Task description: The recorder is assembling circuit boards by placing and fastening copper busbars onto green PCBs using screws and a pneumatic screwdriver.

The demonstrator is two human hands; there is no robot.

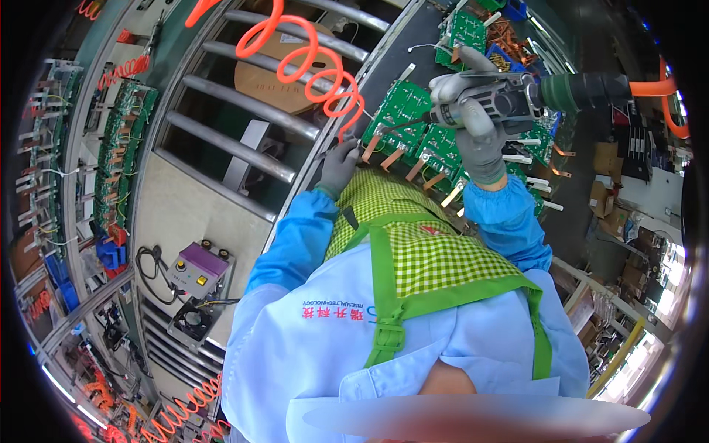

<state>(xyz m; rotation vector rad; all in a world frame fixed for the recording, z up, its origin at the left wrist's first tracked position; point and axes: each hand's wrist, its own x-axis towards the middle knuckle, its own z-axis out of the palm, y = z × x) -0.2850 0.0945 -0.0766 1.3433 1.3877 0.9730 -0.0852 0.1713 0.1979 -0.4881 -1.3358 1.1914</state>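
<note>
My right hand (478, 122), in a grey glove, is wrapped round a grey and black power screwdriver (509, 100). Its thin bit points left, over a green circuit board (405, 107) with copper strips along its near edge. The tip lies close to one copper strip (371, 148); whether they touch I cannot tell. Beside that board's left corner is my left hand (340, 168), also gloved, with its fingers closed together. What it holds, if anything, is hidden. An orange coiled hose (314, 74) comes down close to its fingertips.
More green circuit boards (461, 33) lie on the dark bench, near loose copper pieces (504, 40). Metal rollers (251, 107) run along the left. A purple-topped control box (201, 267) stands on a pale surface, and racks of boards (124, 151) are farther left.
</note>
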